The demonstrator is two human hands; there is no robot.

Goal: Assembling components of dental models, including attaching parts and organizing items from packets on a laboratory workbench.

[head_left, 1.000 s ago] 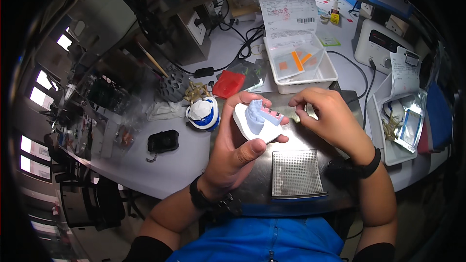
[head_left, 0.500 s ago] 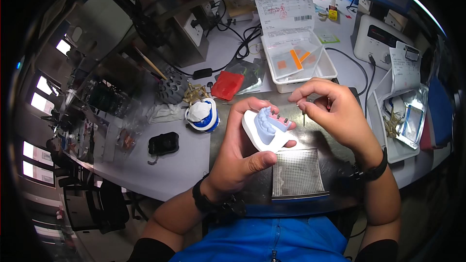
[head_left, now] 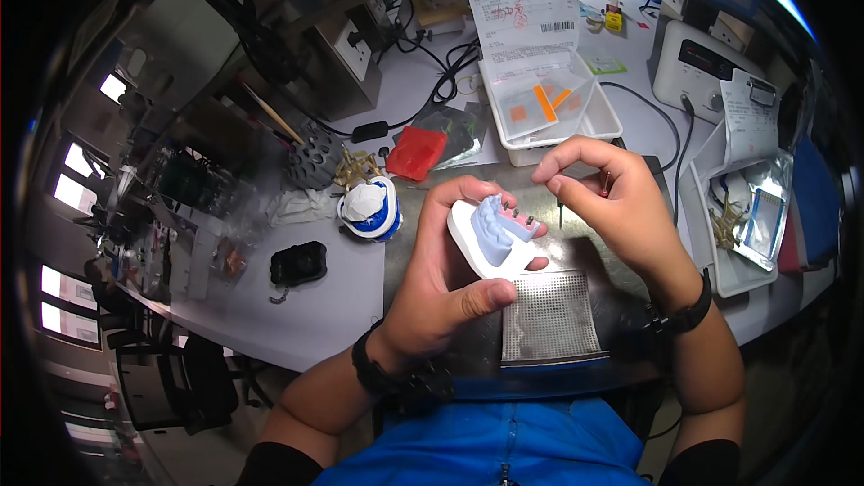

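My left hand (head_left: 438, 274) is wrapped round a dental model (head_left: 493, 238), fingers behind it and thumb along its lower edge. The model has blue-grey teeth on a white base. A pink gum section with small metal posts (head_left: 529, 220) shows on its right side. Just right of the model, my right hand (head_left: 607, 198) is curled with thumb and forefinger close together. A thin dark tool shaft (head_left: 560, 214) points down below these fingers, and a small red part shows between other fingers. Most of that tool is hidden by the hand.
A perforated metal plate (head_left: 551, 328) lies below the hands. Left of them stand a white-and-blue plaster model (head_left: 371, 210), a black case (head_left: 299, 263) and a red packet (head_left: 417, 153). Behind is a white tray (head_left: 612, 124) with papers and bags; another tray (head_left: 738, 282) stands right.
My right hand has shifted very slightly, and a small pale bit seen at its fingertips before no longer shows. My left hand holds the dental model in nearly the same pose.
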